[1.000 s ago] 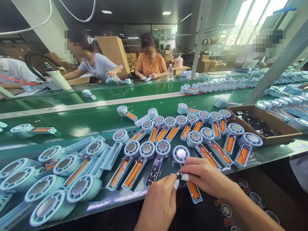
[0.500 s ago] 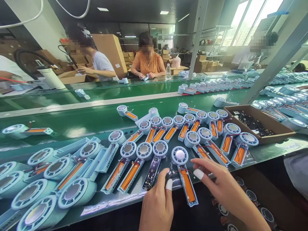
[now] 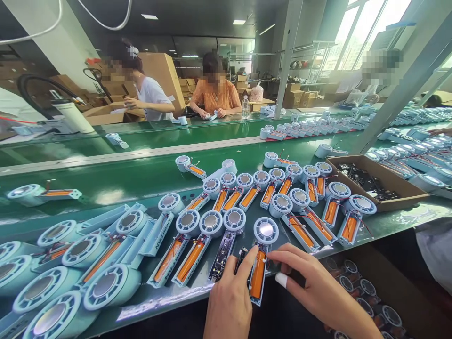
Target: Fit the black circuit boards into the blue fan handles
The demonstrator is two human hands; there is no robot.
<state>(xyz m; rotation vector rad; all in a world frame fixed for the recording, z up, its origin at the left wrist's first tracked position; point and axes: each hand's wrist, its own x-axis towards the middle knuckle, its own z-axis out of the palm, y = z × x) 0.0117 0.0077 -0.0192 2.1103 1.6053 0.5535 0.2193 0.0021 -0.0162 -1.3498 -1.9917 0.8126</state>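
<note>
A light-blue handheld fan (image 3: pixel 265 230) lies in front of me at the bench edge, its handle uncovered over an orange battery (image 3: pixel 258 275). My left hand (image 3: pixel 231 299) is closed on a small black circuit board (image 3: pixel 242 258), mostly covered by its fingers. Its index finger reaches over the top of the battery, by the thin wires. To the right of that handle is my right hand (image 3: pixel 314 285), thumb and index finger apart, the index tip close to the wires. Left of my left hand, another fan holds a fitted black circuit board (image 3: pixel 221 258).
Several more fans with orange batteries (image 3: pixel 192 256) stand in rows around, and others pile up at left (image 3: pixel 45 287). A cardboard box (image 3: pixel 383 186) of black boards is at right. Beyond the green conveyor (image 3: pixel 148 162), co-workers sit, one in an orange top (image 3: pixel 226 96).
My left hand's index finger has moved right onto the fan's handle, and the black board shows more. The fan's handle has swung left. My right hand has shifted left and down.
</note>
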